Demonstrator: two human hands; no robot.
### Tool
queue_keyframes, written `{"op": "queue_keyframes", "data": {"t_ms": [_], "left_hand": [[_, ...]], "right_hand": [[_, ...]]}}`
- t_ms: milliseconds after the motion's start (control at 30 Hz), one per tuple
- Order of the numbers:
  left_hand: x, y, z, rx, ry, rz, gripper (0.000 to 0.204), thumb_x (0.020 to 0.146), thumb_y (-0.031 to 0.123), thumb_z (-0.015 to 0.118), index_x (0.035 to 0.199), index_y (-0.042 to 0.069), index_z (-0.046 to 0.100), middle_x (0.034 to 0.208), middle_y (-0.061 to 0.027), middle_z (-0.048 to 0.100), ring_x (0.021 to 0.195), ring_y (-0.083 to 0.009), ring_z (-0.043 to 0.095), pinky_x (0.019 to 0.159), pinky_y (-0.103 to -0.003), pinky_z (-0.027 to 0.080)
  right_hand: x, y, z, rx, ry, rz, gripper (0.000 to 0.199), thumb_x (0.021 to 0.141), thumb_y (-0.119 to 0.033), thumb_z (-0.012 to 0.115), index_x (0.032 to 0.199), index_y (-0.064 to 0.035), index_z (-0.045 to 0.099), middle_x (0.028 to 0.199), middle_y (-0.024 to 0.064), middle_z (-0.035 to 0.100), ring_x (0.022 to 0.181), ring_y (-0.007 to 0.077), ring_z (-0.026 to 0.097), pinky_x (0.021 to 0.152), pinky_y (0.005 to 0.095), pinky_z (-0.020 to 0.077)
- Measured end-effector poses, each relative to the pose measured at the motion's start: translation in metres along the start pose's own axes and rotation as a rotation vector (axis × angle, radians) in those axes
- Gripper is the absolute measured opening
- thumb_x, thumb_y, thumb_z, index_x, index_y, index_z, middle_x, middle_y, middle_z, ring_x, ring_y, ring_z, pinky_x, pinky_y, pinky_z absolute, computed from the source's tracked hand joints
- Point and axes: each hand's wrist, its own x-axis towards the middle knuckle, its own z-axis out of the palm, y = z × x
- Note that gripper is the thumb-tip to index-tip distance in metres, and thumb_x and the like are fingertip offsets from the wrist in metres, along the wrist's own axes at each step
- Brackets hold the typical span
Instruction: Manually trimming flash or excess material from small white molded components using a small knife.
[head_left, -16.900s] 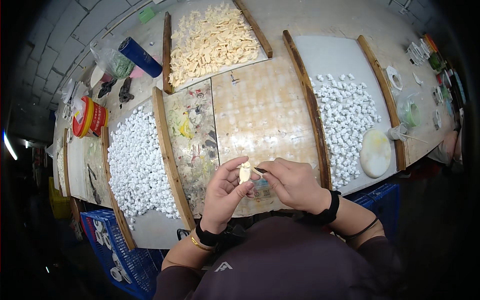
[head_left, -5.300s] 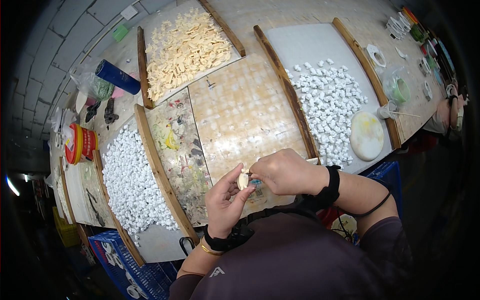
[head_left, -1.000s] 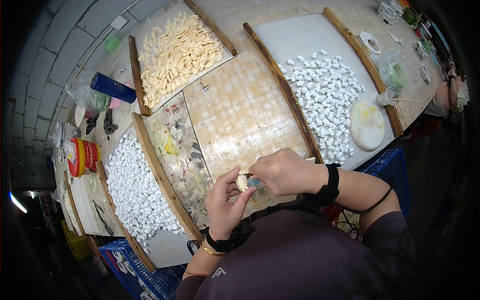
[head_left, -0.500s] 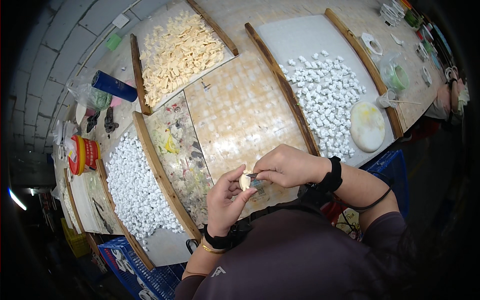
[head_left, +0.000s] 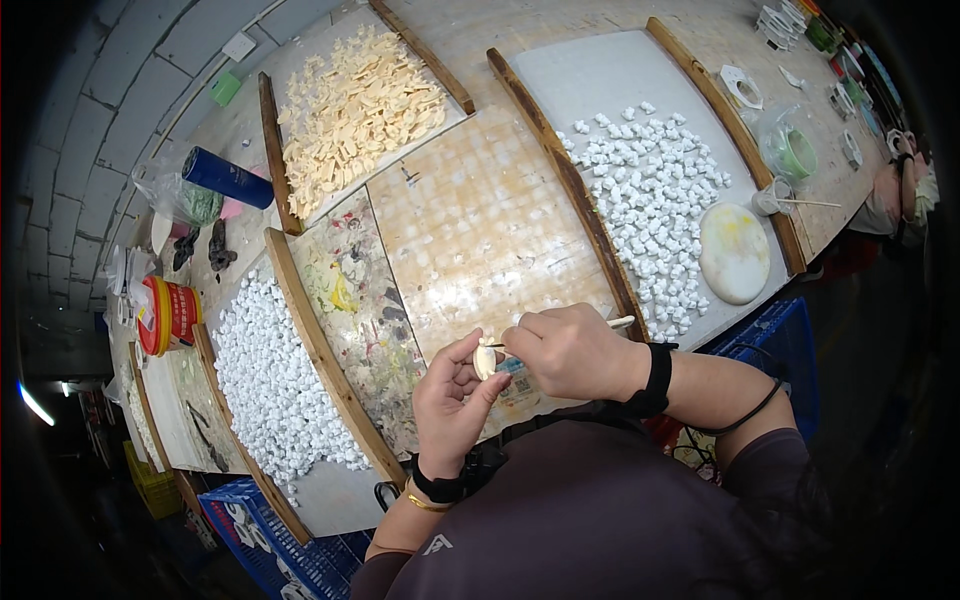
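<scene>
Near the table's front edge, my left hand [head_left: 450, 405] is closed on a small cream-coloured moulded piece [head_left: 484, 362], pinched upright between thumb and fingers. My right hand [head_left: 575, 350] grips a slim tool with a pale handle [head_left: 621, 322] sticking out behind the knuckles. Its thin dark tip touches or nearly touches the upper part of the piece; I cannot tell which. Both hands are above the front of a worn, stained board [head_left: 480, 220]. The fingertips of my right hand are partly hidden.
Similar cream pieces [head_left: 355, 110] lie heaped at the back left. Small white pieces fill the left tray [head_left: 270, 370] and a right-hand sheet [head_left: 650, 190], beside a white oval slab [head_left: 735, 253]. Raised wooden strips [head_left: 570, 180] divide the table. A red-and-yellow bucket [head_left: 172, 315] stands far left.
My right hand has shifted slightly right and down and turned, so the tool's pale handle now shows. The cream piece has moved slightly down and left in my left hand.
</scene>
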Motion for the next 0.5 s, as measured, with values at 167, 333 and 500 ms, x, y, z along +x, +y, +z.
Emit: {"op": "queue_keyframes", "data": {"t_ms": [167,333,500], "left_hand": [[-0.003,-0.002,-0.006,0.155,-0.033,0.041,0.048,0.080,-0.005,0.069,0.124,-0.006,0.051,0.104,-0.0109,0.063,0.089,-0.0119,0.064,0.074,-0.022,0.053],[-0.003,-0.005,-0.006,0.153,-0.061,0.060,0.049,0.079,-0.004,0.070,0.125,-0.005,0.051,0.104,-0.0101,0.063,0.090,-0.0116,0.064,0.075,-0.022,0.054],[-0.004,-0.006,-0.008,0.189,-0.096,0.081,0.050,0.079,-0.003,0.070,0.125,-0.004,0.052,0.104,-0.0099,0.063,0.090,-0.0117,0.064,0.074,-0.022,0.054]], "right_hand": [[0.002,0.001,-0.003,0.086,-0.072,0.001,0.008,0.069,-0.005,0.063,0.074,-0.0041,0.056,0.061,0.0088,0.055,0.055,0.0262,0.060,0.048,0.0352,0.0475],[0.003,0.011,-0.004,0.212,-0.239,0.057,0.006,0.075,-0.008,0.063,0.074,-0.0034,0.059,0.063,0.0126,0.059,0.059,0.0308,0.061,0.053,0.0380,0.0486],[0.005,0.018,-0.006,0.340,-0.325,0.069,0.010,0.079,-0.013,0.063,0.076,-0.0044,0.061,0.066,0.0132,0.060,0.062,0.0336,0.060,0.057,0.0406,0.0477]]}}
